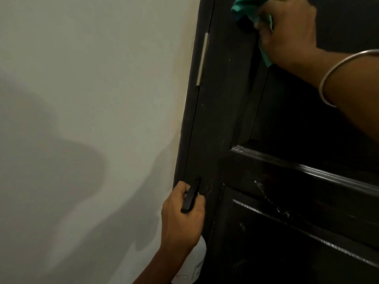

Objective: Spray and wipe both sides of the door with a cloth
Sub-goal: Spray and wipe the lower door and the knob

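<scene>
Wiping is the step in hand: the right hand (287,31) bunches the green cloth (246,12) against the dark door (225,119) at one o'clock, while the left hand (182,218) at six o'clock clasps the spray bottle (196,261); the wet streaks lower down likely want wiping next.

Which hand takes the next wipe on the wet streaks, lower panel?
Right, probably. The right hand already grips the green cloth against the dark door; the left hand holds the spray bottle.
</scene>
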`<control>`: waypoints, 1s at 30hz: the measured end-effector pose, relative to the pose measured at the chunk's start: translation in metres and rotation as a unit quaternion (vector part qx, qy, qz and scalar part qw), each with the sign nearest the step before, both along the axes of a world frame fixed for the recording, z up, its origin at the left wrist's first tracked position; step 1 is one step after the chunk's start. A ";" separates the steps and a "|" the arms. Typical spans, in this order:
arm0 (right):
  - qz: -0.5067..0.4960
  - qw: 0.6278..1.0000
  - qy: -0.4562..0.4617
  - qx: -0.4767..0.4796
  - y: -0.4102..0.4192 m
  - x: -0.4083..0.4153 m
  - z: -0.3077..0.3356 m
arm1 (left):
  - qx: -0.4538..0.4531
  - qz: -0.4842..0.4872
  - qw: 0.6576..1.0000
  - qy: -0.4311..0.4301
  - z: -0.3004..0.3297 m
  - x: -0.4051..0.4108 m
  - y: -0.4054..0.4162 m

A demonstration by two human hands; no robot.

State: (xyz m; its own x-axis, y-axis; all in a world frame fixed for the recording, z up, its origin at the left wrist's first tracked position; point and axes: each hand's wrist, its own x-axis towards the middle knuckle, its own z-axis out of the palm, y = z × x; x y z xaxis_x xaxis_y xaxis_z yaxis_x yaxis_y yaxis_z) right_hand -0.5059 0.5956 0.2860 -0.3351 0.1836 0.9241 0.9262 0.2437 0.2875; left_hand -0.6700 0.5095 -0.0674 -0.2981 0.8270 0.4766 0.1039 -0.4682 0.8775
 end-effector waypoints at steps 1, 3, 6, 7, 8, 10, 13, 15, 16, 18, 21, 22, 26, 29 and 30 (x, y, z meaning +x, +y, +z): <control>-0.002 1.000 0.001 -0.005 0.007 -0.007 -0.009 | 0.001 -0.006 1.000 -0.004 -0.005 0.000 0.001; -0.013 0.999 -0.020 -0.036 0.014 -0.014 -0.043 | 0.016 -0.014 1.000 -0.009 -0.016 0.000 0.002; -0.020 0.986 -0.124 -0.109 0.011 -0.007 -0.139 | 0.038 -0.009 0.999 -0.018 -0.036 0.000 0.002; -0.015 0.975 -0.167 -0.147 0.007 -0.004 -0.182 | 0.035 0.002 0.999 -0.022 -0.043 0.001 0.001; -0.013 0.958 -0.210 -0.194 0.002 -0.003 -0.224 | 0.025 0.014 0.999 -0.023 -0.050 0.002 -0.001; -0.028 0.901 -0.293 -0.318 -0.006 -0.005 -0.295 | 0.001 0.024 0.999 -0.023 -0.062 0.003 -0.006; -0.046 0.816 -0.416 -0.398 -0.013 -0.009 -0.340 | -0.007 0.014 1.000 -0.016 -0.075 0.000 -0.015; -0.044 0.817 -0.469 -0.332 -0.009 -0.010 -0.315 | -0.003 0.016 1.000 -0.016 -0.080 -0.006 -0.018; -0.039 0.844 -0.459 -0.274 -0.004 -0.010 -0.290 | 0.000 0.018 1.000 -0.013 -0.082 -0.008 -0.018; -0.053 0.922 -0.362 -0.124 0.014 -0.012 -0.218 | 0.010 0.024 1.000 -0.008 -0.089 -0.011 -0.018; -0.092 0.977 -0.189 -0.041 0.030 -0.012 -0.142 | 0.022 0.022 0.999 -0.017 -0.108 -0.011 -0.013; -0.102 0.980 -0.157 -0.069 0.034 -0.014 -0.145 | 0.021 0.024 0.999 -0.022 -0.115 -0.010 -0.011; -0.084 0.980 -0.148 -0.105 0.031 -0.035 -0.259 | 0.006 0.019 0.999 -0.036 -0.136 -0.005 -0.006; -0.040 0.932 -0.255 -0.254 0.018 -0.030 -0.390 | -0.002 0.015 0.999 -0.032 -0.157 -0.004 -0.005; -0.042 0.905 -0.291 -0.307 0.012 -0.025 -0.425 | -0.009 0.016 1.000 -0.025 -0.166 -0.005 -0.006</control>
State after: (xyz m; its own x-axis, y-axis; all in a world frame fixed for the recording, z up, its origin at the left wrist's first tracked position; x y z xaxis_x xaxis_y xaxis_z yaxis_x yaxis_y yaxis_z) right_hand -0.5309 0.6074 -0.1392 -0.6939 0.6495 0.3109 0.6839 0.4594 0.5667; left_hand -0.6752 0.5039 -0.2332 -0.3482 0.8250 0.4450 0.0746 -0.4488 0.8905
